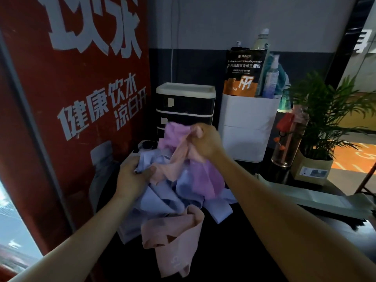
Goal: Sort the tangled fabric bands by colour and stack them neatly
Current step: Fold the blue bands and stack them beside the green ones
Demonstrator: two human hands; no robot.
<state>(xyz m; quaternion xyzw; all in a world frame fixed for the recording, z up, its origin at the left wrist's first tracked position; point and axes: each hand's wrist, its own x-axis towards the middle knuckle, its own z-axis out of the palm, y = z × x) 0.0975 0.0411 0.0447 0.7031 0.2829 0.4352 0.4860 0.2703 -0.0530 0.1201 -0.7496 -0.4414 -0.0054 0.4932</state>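
Note:
A tangled heap of fabric bands lies on a dark table point(234, 251) in the head view. Pale blue bands point(158, 200) make up most of the heap. A purple band point(205, 180) drapes over its right side, and another purple piece point(175, 133) is lifted at the back. My right hand point(205, 139) grips a peach band point(179, 157) and holds it raised above the heap. My left hand point(132, 176) holds down the heap's left edge, thumb pinching the lower end of that peach band. A second peach band point(175, 241) lies loose at the front.
A red poster wall point(71, 98) stands close on the left. Behind the heap stand a black-and-white drawer unit point(185, 102) and a white box point(248, 127) with a pouch and bottles on it. A clear bottle point(289, 139), a potted plant point(323, 123) and a flat grey tray point(317, 198) are at right.

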